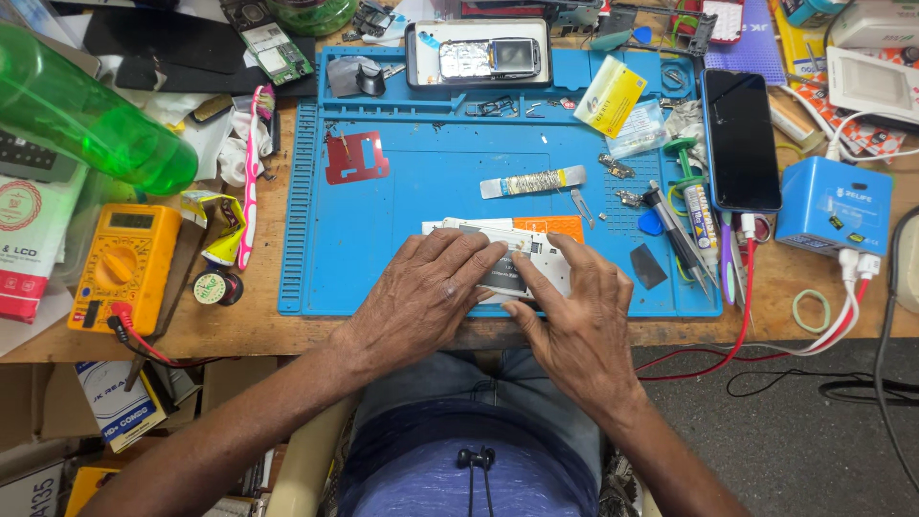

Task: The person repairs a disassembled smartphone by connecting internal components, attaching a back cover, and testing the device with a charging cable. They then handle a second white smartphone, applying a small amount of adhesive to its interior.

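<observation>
white phone frame [536, 258] lies on the blue work mat [383, 249] near its front edge, under our hands | left hand [426, 292] palm down, fingers spread flat, pressing on it | right hand [574, 306] angled inward, fingertips gripping its right edge | orange card [555, 226] just behind | yellow multimeter [124, 268] well apart at left

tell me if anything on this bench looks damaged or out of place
A small phone in the tray at the top of the blue mat lies opened up, its front off. Loose small parts are scattered on the mat. The left hand and right hand press on a white device with no cover.
</observation>
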